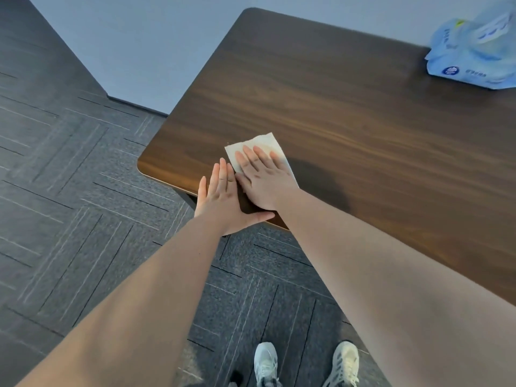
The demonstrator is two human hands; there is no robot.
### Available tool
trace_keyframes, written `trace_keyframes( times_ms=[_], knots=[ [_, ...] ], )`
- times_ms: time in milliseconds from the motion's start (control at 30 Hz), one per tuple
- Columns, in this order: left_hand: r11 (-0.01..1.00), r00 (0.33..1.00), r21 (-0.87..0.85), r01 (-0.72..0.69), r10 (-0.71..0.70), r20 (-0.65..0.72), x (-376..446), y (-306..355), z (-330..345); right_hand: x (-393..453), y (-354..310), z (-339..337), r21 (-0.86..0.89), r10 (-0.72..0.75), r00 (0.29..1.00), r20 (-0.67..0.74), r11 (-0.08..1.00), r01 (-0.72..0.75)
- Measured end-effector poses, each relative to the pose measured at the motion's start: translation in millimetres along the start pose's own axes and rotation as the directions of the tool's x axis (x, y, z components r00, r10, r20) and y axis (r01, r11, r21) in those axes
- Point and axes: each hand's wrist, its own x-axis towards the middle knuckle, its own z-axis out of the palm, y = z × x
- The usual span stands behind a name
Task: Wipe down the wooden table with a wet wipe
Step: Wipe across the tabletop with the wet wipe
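The right hand (264, 180) lies flat, fingers spread, pressing the wipe (255, 148) onto the table (349, 129); its grip is wide, nothing pinched. The left hand (223, 196) rests flat just beside it at the table's near edge, fingers straight, holding nothing. The wipe, white and creased, sits near the front left corner, its lower half hidden under the palm. A blue pack (474, 51) at the far right is cut off and blurred.

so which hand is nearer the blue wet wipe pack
Right. The right hand lies flat on the wipe, on the side toward the wet wipe pack; the left hand sits at the table's near edge, farther off.
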Motion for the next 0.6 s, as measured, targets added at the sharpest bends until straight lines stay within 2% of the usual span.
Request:
trace_keyframes(
  times_ms=[167, 300, 600],
  knots=[
    [0.998, 0.998, 0.036, -0.051, 0.05, 0.028, -8.0, -2.4, -8.0, -39.5, 15.3, 1.6, -0.005, -0.015, 0.996, 0.091, 1.0, 0.016],
    [0.986, 0.99, 0.091, -0.139, 0.137, 0.027, -16.8, 14.1, -8.8, -75.8, 37.0, 2.6, 0.024, 0.036, 0.995, 0.088, 0.999, -0.038],
    [0.915, 0.93, 0.17, -0.367, 0.359, 0.076, -15.7, 123.0, -6.9, -165.1, 125.3, 4.9, 0.061, 0.256, 0.966, 0.032, 0.964, -0.257]
  ],
)
